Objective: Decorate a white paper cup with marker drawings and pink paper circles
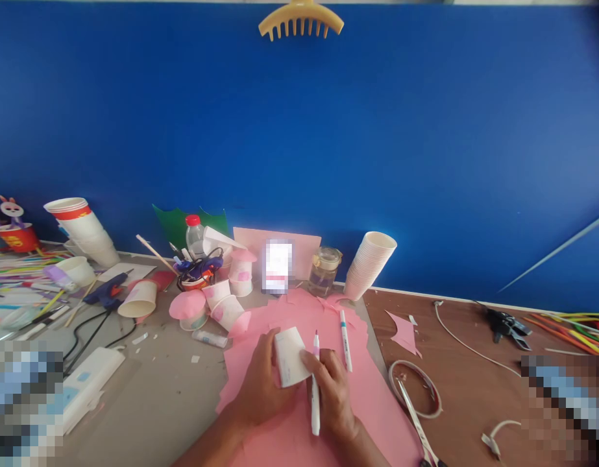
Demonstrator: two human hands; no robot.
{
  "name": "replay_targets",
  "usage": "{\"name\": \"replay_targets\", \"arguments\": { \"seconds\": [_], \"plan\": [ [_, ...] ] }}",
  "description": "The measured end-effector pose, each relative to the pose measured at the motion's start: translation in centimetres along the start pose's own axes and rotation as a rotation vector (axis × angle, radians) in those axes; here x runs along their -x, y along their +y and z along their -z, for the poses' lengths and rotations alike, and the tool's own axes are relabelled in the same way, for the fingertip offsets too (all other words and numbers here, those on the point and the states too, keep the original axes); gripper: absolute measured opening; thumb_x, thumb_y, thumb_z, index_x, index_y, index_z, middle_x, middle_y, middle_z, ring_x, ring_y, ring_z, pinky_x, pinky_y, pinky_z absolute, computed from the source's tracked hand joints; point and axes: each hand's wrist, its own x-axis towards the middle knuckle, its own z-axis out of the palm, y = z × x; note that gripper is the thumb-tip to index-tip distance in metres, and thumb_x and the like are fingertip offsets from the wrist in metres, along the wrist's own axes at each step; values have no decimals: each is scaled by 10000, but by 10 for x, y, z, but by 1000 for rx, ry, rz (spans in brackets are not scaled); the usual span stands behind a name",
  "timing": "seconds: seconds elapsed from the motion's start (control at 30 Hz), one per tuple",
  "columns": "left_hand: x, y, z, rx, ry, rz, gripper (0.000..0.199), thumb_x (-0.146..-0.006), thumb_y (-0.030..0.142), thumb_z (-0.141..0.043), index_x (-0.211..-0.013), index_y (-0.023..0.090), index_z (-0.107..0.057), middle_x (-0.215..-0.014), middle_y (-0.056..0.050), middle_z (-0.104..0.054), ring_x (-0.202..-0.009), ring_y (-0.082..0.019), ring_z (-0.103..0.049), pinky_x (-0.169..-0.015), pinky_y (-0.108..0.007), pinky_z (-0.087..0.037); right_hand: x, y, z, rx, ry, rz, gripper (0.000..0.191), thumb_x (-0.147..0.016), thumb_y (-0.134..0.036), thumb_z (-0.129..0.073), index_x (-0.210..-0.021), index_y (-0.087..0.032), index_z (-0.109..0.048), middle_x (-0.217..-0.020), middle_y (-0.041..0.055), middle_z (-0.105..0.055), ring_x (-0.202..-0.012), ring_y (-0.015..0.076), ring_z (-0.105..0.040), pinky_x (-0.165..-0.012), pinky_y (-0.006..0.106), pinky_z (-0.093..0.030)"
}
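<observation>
My left hand (261,383) is wrapped round a white paper cup (291,358), which is tilted over the pink paper (284,438). Faint marks show along the cup's side. In my right hand (334,390) is an uncapped marker (315,408), its dark tip pointing up and away from the cup. The right thumb and finger touch the cup's right edge. Another white marker with a blue band (346,344) lies on the pink paper, just beyond the right hand. The inner fingers of the left hand are hidden behind the cup.
Pink-topped paper cups (189,308) crowd the left, near a glue gun (107,288). Behind stand a lit phone (276,266), a glass jar (325,271) and a leaning cup stack (371,263). Scissors (416,418) and a tape roll (415,389) lie at right.
</observation>
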Motion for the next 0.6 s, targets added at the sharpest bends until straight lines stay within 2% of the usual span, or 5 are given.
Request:
{"name": "replay_targets", "arguments": {
  "seconds": [0.1,0.23,0.37,0.43,0.6],
  "plan": [
    [-5,2,-1,-13,13,15,631,-685,294,-690,-1216,200,-362,-1061,-83,-594,-906,-220,-604,-757,-339,-495,3,2,-3,-96,-19,-24,347,-828,-76,-421,-1113,-231,-545,-734,20,-455,-642,180,-467,-562,307,-406],
    [-11,6,0,-71,35,42,573,-672,261,-680,-1159,194,-386,-898,-37,-637,-766,-192,-614,-623,-277,-459,7,3,-5,-288,102,-250,246,-857,-162,-431,-1089,-219,-487,-831,34,-517,-768,199,-526,-696,354,-456],
    [-13,15,2,-178,-3,38,302,-700,263,-636,-936,220,-453,-691,27,-605,-632,-169,-587,-578,-264,-404,7,-6,-2,-378,168,-420,216,-924,-272,-393,-1087,-219,-526,-898,54,-579,-901,229,-559,-794,395,-452],
    [-13,19,2,-215,-30,33,257,-712,293,-627,-883,231,-444,-680,32,-611,-624,-174,-591,-601,-277,-403,6,-12,0,-441,124,-400,272,-945,-328,-355,-1106,-216,-544,-943,73,-600,-927,243,-571,-794,404,-462],
    [-13,13,1,-264,-62,33,423,-671,280,-645,-1019,222,-411,-720,21,-648,-666,-207,-624,-694,-338,-420,8,-23,0,-540,73,-308,312,-962,-360,-305,-1050,-219,-569,-878,64,-588,-795,214,-575,-701,369,-473]
  ]
}}
